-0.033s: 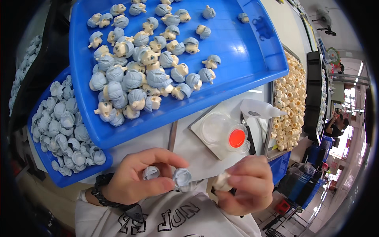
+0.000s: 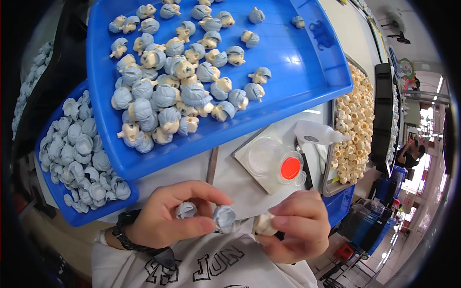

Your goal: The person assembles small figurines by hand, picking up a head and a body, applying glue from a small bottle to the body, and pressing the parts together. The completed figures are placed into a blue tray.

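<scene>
In front of my body, my left hand (image 2: 180, 216) is closed on light-blue hollow hair pieces for doll heads. One hair piece (image 2: 224, 217) sits at the fingertips with its hollow side showing, and another hair piece (image 2: 186, 210) is tucked between the fingers. To its right, my right hand (image 2: 298, 226) pinches a small cream doll head (image 2: 264, 224) between thumb and fingers. The head is close to the front hair piece, with a gap between them. Part of the head is hidden by the fingers.
Ahead lies a large blue tray (image 2: 283, 62) with many blue-haired doll heads. A smaller blue bin (image 2: 77, 218) of loose hair pieces is at left. At right are a metal tray (image 2: 331, 189) of cream heads, a white squeeze bottle (image 2: 319, 133) and a clear dish (image 2: 259, 153) beside a red-orange disc (image 2: 290, 168).
My right hand has brought the doll head slightly left, nearer the hair piece. The left hand keeps its grip, and the whole view has shifted a little.
</scene>
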`<state>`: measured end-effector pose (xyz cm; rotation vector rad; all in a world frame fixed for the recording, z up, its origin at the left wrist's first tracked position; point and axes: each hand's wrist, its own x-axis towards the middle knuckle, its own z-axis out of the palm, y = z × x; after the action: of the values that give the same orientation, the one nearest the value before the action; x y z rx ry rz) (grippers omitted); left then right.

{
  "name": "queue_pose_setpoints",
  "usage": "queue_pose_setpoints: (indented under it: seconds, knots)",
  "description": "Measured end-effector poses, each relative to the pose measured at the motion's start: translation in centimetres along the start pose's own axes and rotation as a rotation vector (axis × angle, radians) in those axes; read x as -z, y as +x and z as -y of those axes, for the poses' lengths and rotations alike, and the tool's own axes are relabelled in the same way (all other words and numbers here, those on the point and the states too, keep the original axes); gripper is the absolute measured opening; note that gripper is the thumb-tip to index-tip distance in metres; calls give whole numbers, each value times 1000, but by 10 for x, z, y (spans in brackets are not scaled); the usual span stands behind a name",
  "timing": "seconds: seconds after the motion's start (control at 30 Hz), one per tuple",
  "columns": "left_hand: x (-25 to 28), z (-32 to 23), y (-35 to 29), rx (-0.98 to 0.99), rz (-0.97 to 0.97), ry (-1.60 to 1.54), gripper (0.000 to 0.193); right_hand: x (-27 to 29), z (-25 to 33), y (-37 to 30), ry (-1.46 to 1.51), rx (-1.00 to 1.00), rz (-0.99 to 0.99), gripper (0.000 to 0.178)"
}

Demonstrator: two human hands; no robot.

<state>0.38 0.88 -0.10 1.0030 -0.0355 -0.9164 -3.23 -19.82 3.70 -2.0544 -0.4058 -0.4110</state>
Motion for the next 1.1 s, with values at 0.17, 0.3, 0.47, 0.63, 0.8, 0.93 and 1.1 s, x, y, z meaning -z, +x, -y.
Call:
queue_pose_setpoints:
  seconds: [0.17, 0.3, 0.47, 0.63, 0.8, 0.93, 1.1]
  knots:
    - [-1, -4, -1, -18, -3, 11, 34, -11, 2, 1, 2, 6, 80, 39]
    - [-2, -4, -1, -30, 4, -6, 35, -16, 8, 4, -34, -48, 69, 38]
    - [-3, -2, -1, -46, -5, 39, 35, -17, 0, 3, -77, 77, 174, 36]
    - [3, -2, -2, -46, 82, 35, 45, -17, 7, 4, -132, 13, 219, 41]
    - [-5, -4, -4, 43, 74, -144, 58, -34, 10, 2, -153, -89, 172, 45]
    - [-4, -5, -5, 44, 52, -96, 54, -44, 8, 0, -159, -101, 116, 42]
    - [-8, -5, -5, 50, 62, -96, 57, -48, 8, -2, -162, -109, 86, 38]
